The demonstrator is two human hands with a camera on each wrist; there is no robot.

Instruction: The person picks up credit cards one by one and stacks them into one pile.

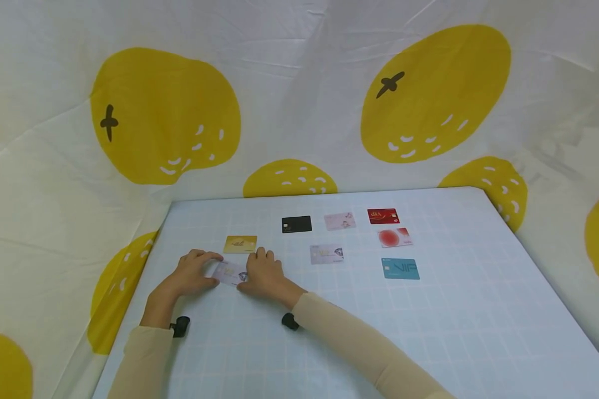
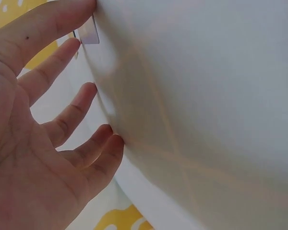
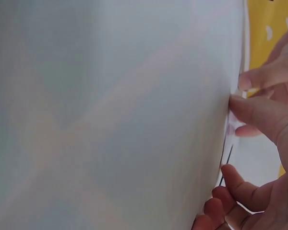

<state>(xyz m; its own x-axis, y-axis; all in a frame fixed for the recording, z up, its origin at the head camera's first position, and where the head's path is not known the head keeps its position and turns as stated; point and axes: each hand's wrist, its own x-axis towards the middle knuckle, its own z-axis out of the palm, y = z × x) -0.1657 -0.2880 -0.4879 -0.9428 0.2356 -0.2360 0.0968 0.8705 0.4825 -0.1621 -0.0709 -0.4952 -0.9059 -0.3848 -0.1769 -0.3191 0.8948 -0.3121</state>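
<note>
A pale lavender bank card (image 1: pixel 231 273) with a dark jewel print lies at the left of the table, between my two hands. My left hand (image 1: pixel 193 274) is at its left end, thumb and forefinger spread by the corners. The left wrist view shows the other fingers loosely spread, tips at the tabletop, with a bit of the card (image 2: pixel 90 32) by the thumb. My right hand (image 1: pixel 265 276) holds the card's right end between thumb and curled fingers, covering that edge. A gold card (image 1: pixel 240 244) lies just beyond both hands.
On the white table (image 1: pixel 299 343), right of my hands, lie a black card (image 1: pixel 297 224), a pink card (image 1: pixel 340 221), a red card (image 1: pixel 383 216), a card with a red circle (image 1: pixel 395 238), a teal card (image 1: pixel 401 269) and another lavender card (image 1: pixel 326 254).
</note>
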